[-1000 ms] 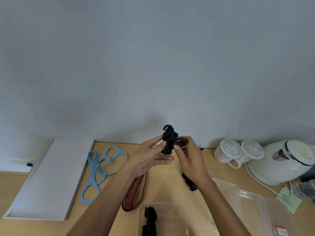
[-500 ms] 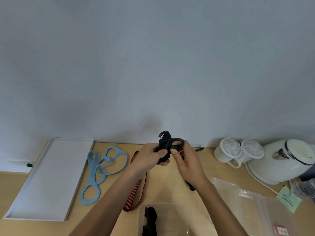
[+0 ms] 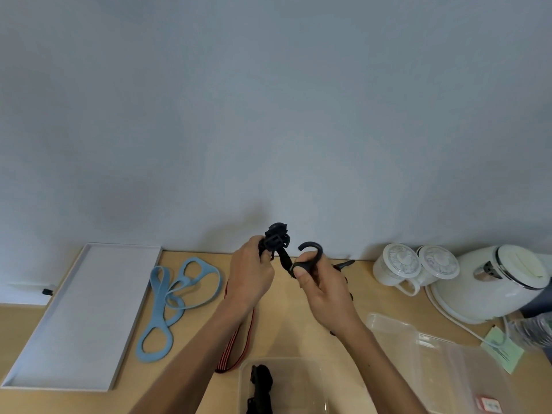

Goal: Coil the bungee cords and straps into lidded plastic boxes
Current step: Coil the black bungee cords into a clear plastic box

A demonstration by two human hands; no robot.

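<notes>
I hold a black bungee cord (image 3: 276, 242) above the wooden table (image 3: 286, 321). My left hand (image 3: 251, 276) grips its coiled bundle near the wall. My right hand (image 3: 321, 289) pinches the cord's black end hook (image 3: 312, 253), pulled a little to the right of the bundle. A clear plastic box (image 3: 313, 380) at the near edge holds another black coiled strap (image 3: 261, 386). A red-and-black striped strap (image 3: 236, 351) lies under my left forearm. A light blue strap (image 3: 173, 300) lies looped on the table to the left.
A white tray (image 3: 80, 318) lies at the left. Clear plastic boxes or lids (image 3: 433, 363) lie at the right. Two white lidded cups (image 3: 415, 265), a white kettle (image 3: 493, 282) and a green note (image 3: 504, 351) stand at the back right.
My hands have drawn apart. The right hand has pulled the hook end out to the right of the bundle, which the left hand keeps gripped.
</notes>
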